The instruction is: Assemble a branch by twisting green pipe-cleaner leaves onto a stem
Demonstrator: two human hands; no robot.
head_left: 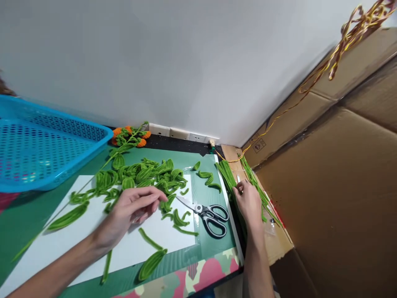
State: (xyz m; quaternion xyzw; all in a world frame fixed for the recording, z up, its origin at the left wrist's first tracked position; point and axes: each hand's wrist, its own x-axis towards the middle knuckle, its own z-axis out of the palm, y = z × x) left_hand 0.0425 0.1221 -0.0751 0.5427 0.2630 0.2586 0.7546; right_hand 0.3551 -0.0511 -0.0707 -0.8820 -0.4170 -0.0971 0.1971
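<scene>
My left hand [136, 207] hovers over the white sheet [124, 252], its fingers loosely bent and apart with nothing visible in them. Beside its fingertips lies a heap of green leaves [145, 171] shaped from fuzzy pipe cleaners. At the right edge of the table, my right hand [249, 201] has its fingertips pinched together by a bundle of straight green pipe cleaners [226, 174]; what is between them is too small to make out. Scissors [206, 211] with black and grey handles lie between my hands, blades slightly apart. A single leaf with a stem [152, 264] rests near the front.
A blue perforated basket [52, 145] stands at the left. Orange flowers [142, 142] on a long green stem lie behind the leaves. Large cardboard boxes [335, 186] line the right, with more green pipe cleaners [252, 178] beside them. Brown-yellow wire [350, 33] hangs above.
</scene>
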